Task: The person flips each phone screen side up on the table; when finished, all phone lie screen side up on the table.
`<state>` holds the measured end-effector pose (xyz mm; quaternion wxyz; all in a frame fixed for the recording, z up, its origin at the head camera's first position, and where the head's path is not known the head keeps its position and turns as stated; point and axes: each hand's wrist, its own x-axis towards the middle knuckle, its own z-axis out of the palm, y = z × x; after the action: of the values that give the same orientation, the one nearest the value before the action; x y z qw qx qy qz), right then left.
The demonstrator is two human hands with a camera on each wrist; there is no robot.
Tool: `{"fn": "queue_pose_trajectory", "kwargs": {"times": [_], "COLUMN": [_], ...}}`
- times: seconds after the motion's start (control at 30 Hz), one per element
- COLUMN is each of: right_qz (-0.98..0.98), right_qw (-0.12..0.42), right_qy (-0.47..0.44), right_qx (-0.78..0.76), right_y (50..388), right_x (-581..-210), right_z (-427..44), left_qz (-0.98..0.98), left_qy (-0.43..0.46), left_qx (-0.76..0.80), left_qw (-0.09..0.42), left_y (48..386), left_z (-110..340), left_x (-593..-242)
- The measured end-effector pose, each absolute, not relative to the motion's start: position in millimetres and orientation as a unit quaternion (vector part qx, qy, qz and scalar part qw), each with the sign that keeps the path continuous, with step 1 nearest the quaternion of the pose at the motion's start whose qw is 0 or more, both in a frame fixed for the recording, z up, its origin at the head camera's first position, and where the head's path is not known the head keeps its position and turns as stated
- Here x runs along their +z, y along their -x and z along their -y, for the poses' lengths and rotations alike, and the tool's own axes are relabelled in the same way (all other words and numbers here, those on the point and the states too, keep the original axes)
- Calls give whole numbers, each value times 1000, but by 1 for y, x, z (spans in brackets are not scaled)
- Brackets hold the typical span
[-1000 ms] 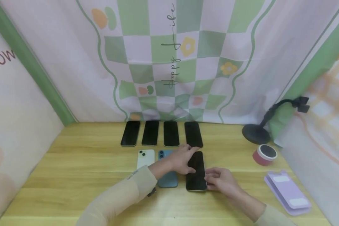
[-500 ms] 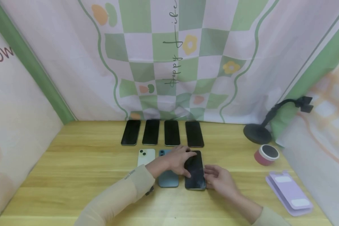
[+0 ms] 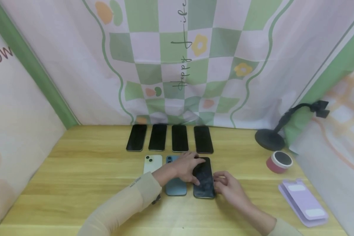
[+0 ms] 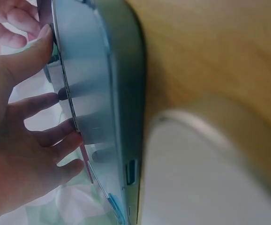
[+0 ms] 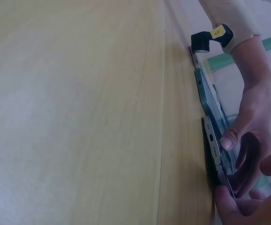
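A phone with a dark screen (image 3: pixel 206 186) lies face up at the right end of the front row. Over its left part reaches my left hand (image 3: pixel 186 167), the thumb on the screen and the forefinger near the top edge. My right hand (image 3: pixel 230 188) touches its right edge with thumb and fingers. A blue phone (image 3: pixel 176 188), camera side up, lies partly under my left forearm, and a white phone (image 3: pixel 152 164) is left of it. In the left wrist view the fingers of my left hand (image 4: pixel 20 117) are spread. My right thumb (image 5: pixel 225 199) meets the dark phone's edge in the right wrist view.
Several black-screened phones (image 3: pixel 180 138) form a row at the back. To the right stand a black gooseneck stand (image 3: pixel 269 139), a pink and white round container (image 3: pixel 278 162) and a folded lilac holder (image 3: pixel 305 203). A printed curtain (image 3: pixel 147 75) closes off the table's back.
The dark phone and my left hand have shifted slightly left and settled over the last second. My right hand followed at the phone's right edge. The view has also drifted a little.
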<state>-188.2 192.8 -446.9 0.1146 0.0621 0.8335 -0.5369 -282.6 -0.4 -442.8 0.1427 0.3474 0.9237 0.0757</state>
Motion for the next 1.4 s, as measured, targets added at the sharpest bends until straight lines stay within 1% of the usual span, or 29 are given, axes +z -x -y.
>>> {"fn": "queue_pose_trajectory", "kwargs": {"times": [0.5, 0.63, 0.8, 0.9, 1.0, 1.07, 1.2, 1.3, 1.4], "right_qz": [-860, -882, -906, -915, -917, -921, -926, -922, -914], "right_qw": [137, 113, 59, 21, -4, -8, 3, 10, 16], "right_qy": [-53, -26, 40, 78, 113, 141, 222, 292, 343], "right_qx": [-488, -456, -418, -396, -382, -364, -304, -255, -216], "right_y": [186, 184, 186, 189, 193, 195, 198, 200, 202], "right_x": [-440, -439, -432, -428, -429, -430, -433, -436, -439], "right_z": [-189, -186, -176, -167, -157, -152, -146, -142, -138], "left_qz": [-926, -927, -927, -935, -945, -951, -954, -954, -953], "left_qy": [-341, -337, -325, -308, -288, -277, -268, -267, -267], "left_qx": [58, 48, 60, 60, 43, 36, 35, 45, 57], "left_qw": [151, 160, 177, 168, 147, 136, 127, 129, 132], "left_y": [281, 279, 279, 280, 281, 281, 281, 279, 277], "left_z": [-2, -2, 4, 11, 23, 31, 46, 57, 65], "left_x": [-441, -439, -437, -435, -434, -435, -436, -435, -436]}}
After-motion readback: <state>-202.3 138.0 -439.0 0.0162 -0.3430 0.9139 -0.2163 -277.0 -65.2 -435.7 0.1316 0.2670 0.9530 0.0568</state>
